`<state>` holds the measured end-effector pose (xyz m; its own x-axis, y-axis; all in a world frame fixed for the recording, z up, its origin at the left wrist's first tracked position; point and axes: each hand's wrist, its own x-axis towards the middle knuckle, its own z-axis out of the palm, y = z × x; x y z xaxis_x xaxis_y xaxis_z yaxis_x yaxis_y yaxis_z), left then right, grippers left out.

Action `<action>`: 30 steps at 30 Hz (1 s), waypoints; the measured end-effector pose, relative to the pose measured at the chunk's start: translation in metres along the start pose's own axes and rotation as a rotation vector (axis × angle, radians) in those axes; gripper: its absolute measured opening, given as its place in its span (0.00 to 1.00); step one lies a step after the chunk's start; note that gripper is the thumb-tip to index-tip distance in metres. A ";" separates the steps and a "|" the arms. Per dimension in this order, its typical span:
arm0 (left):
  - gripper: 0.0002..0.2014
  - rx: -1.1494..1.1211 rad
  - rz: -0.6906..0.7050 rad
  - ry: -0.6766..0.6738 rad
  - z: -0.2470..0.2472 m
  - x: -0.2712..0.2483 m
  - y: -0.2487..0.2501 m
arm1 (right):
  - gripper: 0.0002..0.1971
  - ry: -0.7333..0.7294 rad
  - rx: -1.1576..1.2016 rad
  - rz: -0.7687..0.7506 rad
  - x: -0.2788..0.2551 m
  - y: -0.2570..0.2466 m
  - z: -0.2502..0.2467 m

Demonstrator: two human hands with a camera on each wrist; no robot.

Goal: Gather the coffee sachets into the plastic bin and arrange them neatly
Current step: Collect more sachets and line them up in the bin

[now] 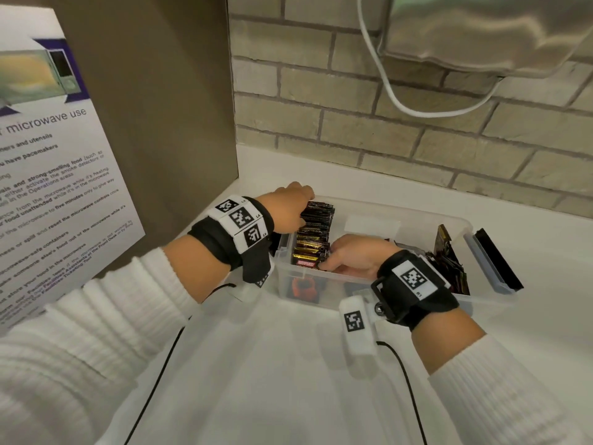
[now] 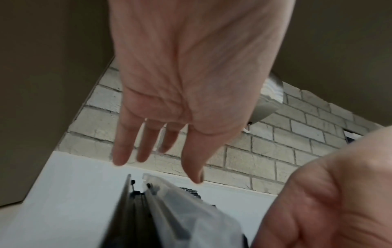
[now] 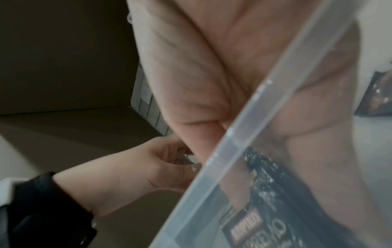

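Left hand [image 1: 290,207] with fingers straight, resting on the far end of a row of coffee sachets [image 1: 313,234], right hand [image 1: 353,256] curled, pinching the near end, sachets standing on edge at the left end of the clear plastic bin [image 1: 417,216], more sachets [image 1: 449,261] leaning at its right end, on a white counter [image 1: 272,364] below a brick wall [image 1: 385,107]

A clear, smooth plastic bin [image 1: 462,224] sits on a matt white countertop [image 1: 288,364], packed with glossy dark foil coffee sachets [image 1: 316,232] that catch the light. Behind it rises a rough, pale brick wall [image 1: 353,123] with a smooth white cable [image 1: 385,81] hanging under brushed metal housing [image 1: 481,30]. A matt paper notice [image 1: 54,175] hangs on a flat brown panel [image 1: 154,107]; ribbed white knit sleeves [image 1: 80,342] meet black cloth wrist straps [image 1: 221,242].
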<state>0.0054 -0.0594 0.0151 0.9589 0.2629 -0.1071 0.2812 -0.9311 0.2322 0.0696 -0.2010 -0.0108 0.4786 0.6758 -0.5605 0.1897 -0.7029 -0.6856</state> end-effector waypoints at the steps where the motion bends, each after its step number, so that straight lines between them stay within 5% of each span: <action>1: 0.28 0.000 -0.028 -0.024 0.000 -0.002 -0.002 | 0.08 0.004 -0.065 -0.023 0.003 0.000 0.003; 4: 0.27 -0.056 -0.063 -0.096 0.003 -0.005 -0.007 | 0.13 0.075 -0.245 -0.073 0.010 0.001 0.011; 7: 0.27 -0.078 -0.100 -0.095 0.004 -0.006 -0.014 | 0.05 0.098 -0.277 -0.094 0.013 -0.003 0.016; 8: 0.29 -0.077 -0.120 -0.094 0.004 -0.007 -0.017 | 0.10 0.099 -0.295 -0.086 0.016 -0.004 0.018; 10: 0.31 -0.068 -0.149 -0.088 0.001 -0.010 -0.021 | 0.17 0.074 -0.240 -0.072 0.021 -0.008 0.019; 13: 0.32 -0.073 -0.178 -0.084 0.000 -0.016 -0.031 | 0.07 0.047 -0.124 -0.010 0.026 -0.010 0.011; 16: 0.30 -0.062 -0.240 -0.076 0.004 -0.021 -0.044 | 0.17 0.108 0.057 0.020 0.016 -0.013 -0.010; 20: 0.29 -0.070 -0.343 -0.040 0.016 -0.028 -0.055 | 0.16 0.166 0.091 -0.010 -0.002 -0.012 -0.043; 25: 0.26 -0.054 -0.345 0.153 0.038 -0.034 -0.052 | 0.20 0.295 -0.542 -0.108 -0.016 -0.018 -0.064; 30: 0.21 -0.017 -0.356 0.295 0.044 -0.032 -0.051 | 0.28 0.046 -1.117 -0.120 -0.017 -0.021 -0.060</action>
<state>-0.0416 -0.0319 -0.0360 0.7715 0.6289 0.0962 0.5937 -0.7660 0.2466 0.1085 -0.2109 0.0407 0.4323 0.7601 -0.4852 0.8875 -0.4540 0.0795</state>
